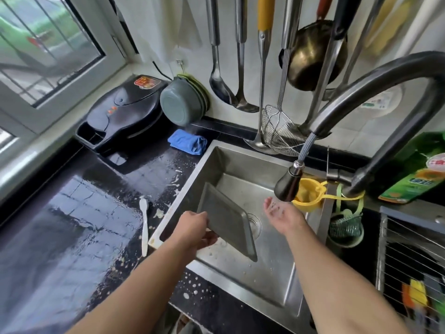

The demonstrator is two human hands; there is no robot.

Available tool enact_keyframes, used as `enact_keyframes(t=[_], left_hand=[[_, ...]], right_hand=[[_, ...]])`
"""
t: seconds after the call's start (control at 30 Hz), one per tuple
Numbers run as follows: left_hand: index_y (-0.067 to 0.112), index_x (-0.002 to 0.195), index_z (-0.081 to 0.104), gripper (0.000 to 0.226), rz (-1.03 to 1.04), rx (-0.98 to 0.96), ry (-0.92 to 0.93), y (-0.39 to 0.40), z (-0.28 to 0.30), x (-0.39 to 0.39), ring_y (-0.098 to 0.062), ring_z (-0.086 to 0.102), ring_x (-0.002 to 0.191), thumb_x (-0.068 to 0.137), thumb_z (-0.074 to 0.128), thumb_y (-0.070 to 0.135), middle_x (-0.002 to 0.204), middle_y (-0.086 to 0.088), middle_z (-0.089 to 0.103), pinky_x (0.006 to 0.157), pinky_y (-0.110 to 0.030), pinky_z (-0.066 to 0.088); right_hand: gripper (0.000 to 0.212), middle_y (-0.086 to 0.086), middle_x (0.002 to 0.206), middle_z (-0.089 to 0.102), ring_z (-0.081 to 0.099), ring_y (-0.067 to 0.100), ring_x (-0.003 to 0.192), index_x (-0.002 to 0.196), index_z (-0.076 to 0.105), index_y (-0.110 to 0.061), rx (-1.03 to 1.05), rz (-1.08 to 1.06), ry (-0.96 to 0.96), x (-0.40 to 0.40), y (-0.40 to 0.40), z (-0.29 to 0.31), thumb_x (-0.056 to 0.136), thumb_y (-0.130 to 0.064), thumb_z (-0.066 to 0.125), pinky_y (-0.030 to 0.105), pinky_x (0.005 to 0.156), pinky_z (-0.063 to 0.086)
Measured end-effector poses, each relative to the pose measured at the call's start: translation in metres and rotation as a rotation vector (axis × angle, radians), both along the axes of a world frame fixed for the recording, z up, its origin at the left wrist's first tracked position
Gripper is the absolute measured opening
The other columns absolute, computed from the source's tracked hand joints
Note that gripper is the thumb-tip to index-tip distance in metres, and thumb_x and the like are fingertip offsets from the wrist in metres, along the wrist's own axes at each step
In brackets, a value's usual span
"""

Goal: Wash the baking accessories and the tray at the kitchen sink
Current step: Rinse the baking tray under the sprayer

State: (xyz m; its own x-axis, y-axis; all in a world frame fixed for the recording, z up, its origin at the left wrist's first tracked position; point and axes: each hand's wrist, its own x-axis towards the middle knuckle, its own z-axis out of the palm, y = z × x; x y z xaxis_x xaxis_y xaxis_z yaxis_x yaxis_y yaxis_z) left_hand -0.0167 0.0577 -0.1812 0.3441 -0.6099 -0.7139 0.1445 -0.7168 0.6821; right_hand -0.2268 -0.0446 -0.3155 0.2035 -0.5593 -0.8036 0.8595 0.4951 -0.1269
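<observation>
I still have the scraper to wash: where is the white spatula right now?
In the head view, the white spatula lies on the wet black counter left of the sink, just outside its left rim, near the left hand holding the tray.

Inside the sink (pixel 243 169) the tilted tray (pixel 225 219), gripped at its near-left edge by the left hand (pixel 192 229), fills the basin's 9 o'clock half, leaving bare steel floor toward 5 o'clock and around the drain (pixel 254 224). At 2 o'clock the spray head (pixel 289 185) hangs low just above the open right hand (pixel 283 214), with a yellow strainer (pixel 309 195) close behind. Hanging utensils (pixel 240 68) crowd 12 o'clock; a white spatula (pixel 144 225) lies on the wet counter (pixel 72 213) at 9 o'clock.
</observation>
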Motion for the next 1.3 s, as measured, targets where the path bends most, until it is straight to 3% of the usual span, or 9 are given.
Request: enact_keyframes(t=[0.17, 0.3, 0.5, 0.57, 0.8, 0.93, 1.13, 1.23, 1.3], left_hand=[[0.004, 0.102, 0.051, 0.008, 0.025, 0.020, 0.040, 0.000, -0.016, 0.001, -0.029, 0.059, 0.059, 0.097, 0.047, -0.001, 0.078, -0.017, 0.068, 0.072, -0.044, 0.055], [0.002, 0.117, 0.054, 0.021, 0.015, 0.083, 0.035, -0.003, -0.039, -0.004, -0.034, 0.065, 0.069, 0.097, 0.048, -0.002, 0.103, -0.025, 0.068, 0.070, -0.044, 0.062], [0.003, 0.104, 0.059, 0.019, 0.009, 0.082, 0.042, -0.004, -0.045, -0.022, -0.031, 0.064, 0.072, 0.098, 0.047, -0.010, 0.080, -0.017, 0.065, 0.067, -0.042, 0.061], [0.000, 0.098, 0.066, 0.016, 0.067, 0.093, 0.063, -0.002, -0.035, -0.023, -0.028, 0.063, 0.058, 0.091, 0.055, -0.010, 0.072, -0.019, 0.066, 0.052, -0.036, 0.059], [0.002, 0.094, 0.070, 0.022, 0.006, 0.060, -0.093, 0.011, -0.007, 0.004, -0.027, 0.061, 0.051, 0.090, 0.049, -0.005, 0.071, -0.018, 0.065, 0.060, -0.039, 0.059], [0.015, 0.091, 0.066, 0.028, -0.038, 0.050, -0.130, 0.011, -0.002, 0.011, -0.024, 0.057, 0.050, 0.094, 0.047, -0.005, 0.058, -0.007, 0.065, 0.064, -0.039, 0.057], [0.016, 0.102, 0.067, 0.028, -0.056, 0.002, -0.108, 0.009, 0.010, 0.017, -0.027, 0.060, 0.054, 0.094, 0.046, 0.000, 0.070, -0.013, 0.069, 0.052, -0.032, 0.057], [0.005, 0.103, 0.062, 0.023, 0.003, -0.043, -0.020, 0.003, 0.016, 0.010, -0.026, 0.058, 0.056, 0.093, 0.043, -0.003, 0.077, -0.019, 0.062, 0.050, -0.032, 0.056], [0.000, 0.105, 0.061, 0.024, 0.011, -0.041, 0.032, -0.001, 0.019, 0.004, -0.028, 0.062, 0.055, 0.093, 0.041, -0.005, 0.067, -0.019, 0.064, 0.051, -0.034, 0.059]], right_hand=[[0.030, 0.020, 0.099, 0.068, 0.073, 0.027, 0.075, 0.111, 0.059, 0.004, -0.113, 0.571, 0.119, -0.004, 0.019, 0.024, 0.092, 0.019, 0.040, 0.026, 0.053, 0.058], [0.032, 0.023, 0.123, 0.067, 0.069, 0.028, 0.102, 0.128, 0.057, 0.004, -0.273, 0.745, 0.570, -0.013, 0.032, 0.039, 0.100, 0.013, 0.044, 0.039, 0.093, 0.056], [0.035, 0.007, 0.129, 0.067, 0.062, 0.025, 0.118, 0.128, 0.067, -0.014, -0.624, 0.750, 1.548, -0.063, 0.020, 0.110, 0.099, -0.004, 0.050, 0.034, 0.101, 0.047], [0.037, 0.010, 0.133, 0.063, 0.055, 0.032, 0.125, 0.132, 0.065, -0.010, -0.672, 0.916, 1.856, -0.077, 0.011, 0.121, 0.097, -0.010, 0.053, 0.037, 0.102, 0.044], [0.060, 0.014, 0.162, 0.032, 0.014, 0.034, 0.154, 0.152, 0.040, -0.004, -0.735, 1.718, 2.416, -0.091, -0.032, 0.097, 0.097, -0.026, 0.047, 0.050, 0.126, 0.013], [0.056, 0.019, 0.164, 0.025, 0.006, 0.035, 0.155, 0.152, 0.038, -0.001, -0.495, 1.931, 2.666, -0.099, -0.041, 0.090, 0.100, -0.021, 0.042, 0.051, 0.125, 0.009], [0.052, 0.014, 0.151, 0.047, 0.029, 0.034, 0.147, 0.141, 0.054, -0.009, -0.386, 1.821, 2.460, -0.076, -0.040, 0.107, 0.097, -0.037, 0.047, 0.046, 0.121, 0.021], [0.036, -0.001, 0.133, 0.058, 0.050, 0.027, 0.131, 0.129, 0.062, -0.021, -0.774, 1.664, 1.751, -0.045, 0.007, 0.119, 0.099, -0.040, 0.054, 0.035, 0.102, 0.041], [0.059, -0.006, 0.146, 0.045, 0.041, 0.017, 0.139, 0.146, 0.051, -0.022, -0.920, 1.744, 1.304, -0.017, 0.058, 0.123, 0.095, -0.048, 0.064, 0.031, 0.113, 0.033]])
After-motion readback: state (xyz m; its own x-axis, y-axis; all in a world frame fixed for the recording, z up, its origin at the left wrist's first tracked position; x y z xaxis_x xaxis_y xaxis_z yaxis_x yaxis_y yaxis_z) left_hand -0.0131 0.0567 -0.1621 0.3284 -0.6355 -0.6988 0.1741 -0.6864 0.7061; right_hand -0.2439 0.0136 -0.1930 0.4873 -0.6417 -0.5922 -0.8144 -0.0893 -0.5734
